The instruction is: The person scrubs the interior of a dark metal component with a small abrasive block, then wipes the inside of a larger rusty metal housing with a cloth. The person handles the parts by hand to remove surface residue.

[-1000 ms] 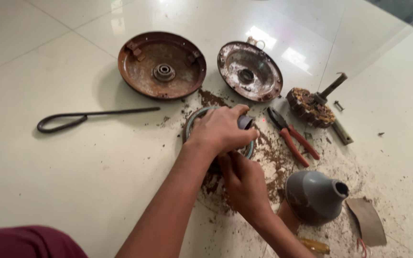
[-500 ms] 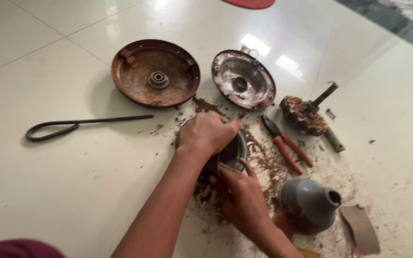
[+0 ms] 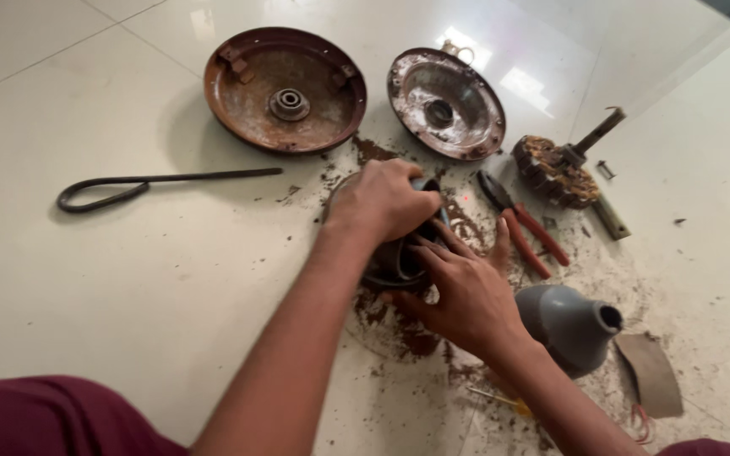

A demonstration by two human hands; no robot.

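A dark round metal housing stands tilted on the tiled floor amid rust crumbs. My left hand is closed over its top edge and hides most of it. My right hand is at its near side, with spread fingers pressing on the rim and the inside. Both forearms come in from the bottom of the view. What is inside the housing is hidden.
Behind lie a rusty round cover and a silvery round cover. To the right are a wound core on a shaft, red-handled pliers and a grey cone cap. A hooked rod lies left.
The housing lay flatter under my left hand; it now stands more tilted. My right fingers have moved up onto its rim. The view has moved closer.
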